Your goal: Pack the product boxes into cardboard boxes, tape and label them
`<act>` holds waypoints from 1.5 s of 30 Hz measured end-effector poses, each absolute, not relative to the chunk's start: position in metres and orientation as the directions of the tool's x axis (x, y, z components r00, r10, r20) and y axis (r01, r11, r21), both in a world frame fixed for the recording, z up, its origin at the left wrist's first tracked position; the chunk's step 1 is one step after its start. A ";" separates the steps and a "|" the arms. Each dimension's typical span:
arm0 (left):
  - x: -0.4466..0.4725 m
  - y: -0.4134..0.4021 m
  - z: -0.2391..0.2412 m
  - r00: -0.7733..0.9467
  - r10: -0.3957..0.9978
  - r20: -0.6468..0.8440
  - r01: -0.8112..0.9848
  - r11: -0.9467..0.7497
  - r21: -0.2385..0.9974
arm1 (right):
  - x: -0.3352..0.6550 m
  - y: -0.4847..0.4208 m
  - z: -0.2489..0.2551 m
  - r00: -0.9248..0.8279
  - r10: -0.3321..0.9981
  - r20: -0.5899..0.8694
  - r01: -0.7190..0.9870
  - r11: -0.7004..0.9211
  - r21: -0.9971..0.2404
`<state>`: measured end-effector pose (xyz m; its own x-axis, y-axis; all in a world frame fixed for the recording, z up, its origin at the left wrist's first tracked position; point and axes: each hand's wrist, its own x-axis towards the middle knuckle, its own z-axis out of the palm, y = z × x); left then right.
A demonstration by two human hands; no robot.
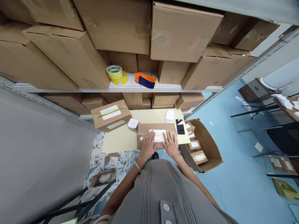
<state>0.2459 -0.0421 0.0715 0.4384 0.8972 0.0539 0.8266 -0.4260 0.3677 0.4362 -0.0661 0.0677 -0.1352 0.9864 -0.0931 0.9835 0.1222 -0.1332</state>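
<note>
A taped cardboard box point(156, 127) lies on the pale yellow table point(121, 140) in front of me, with a white label point(158, 135) on its top. My left hand point(148, 145) rests flat on the left part of the box, fingertips at the label's edge. On the right part lies my right hand point(171, 145), fingers spread, touching the label's other end. Neither hand grips anything. Close by on the left are a small white box point(133, 123) and a larger tilted carton point(111, 115) with white labels. A phone point(180, 126) lies right of the box.
Yellow tape rolls point(116, 75) and an orange-and-blue tape dispenser point(146, 80) sit on the shelf point(168, 89) among stacked cartons. A stack of white labels point(170, 115) is at the table's back. An open carton point(210, 146) holding small boxes stands right. Paper strips point(123, 161) litter the floor.
</note>
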 end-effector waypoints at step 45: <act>0.240 -0.033 0.051 0.562 0.825 0.064 0.780 -0.554 0.291 | 0.492 0.014 0.140 0.452 0.890 -0.055 0.474 -0.292 -0.831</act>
<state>0.2395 -0.0334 0.0509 0.5617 0.8248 0.0642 0.7801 -0.5540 0.2907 0.4919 0.0143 0.1405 0.4518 0.8904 -0.0551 0.4743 -0.2921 -0.8305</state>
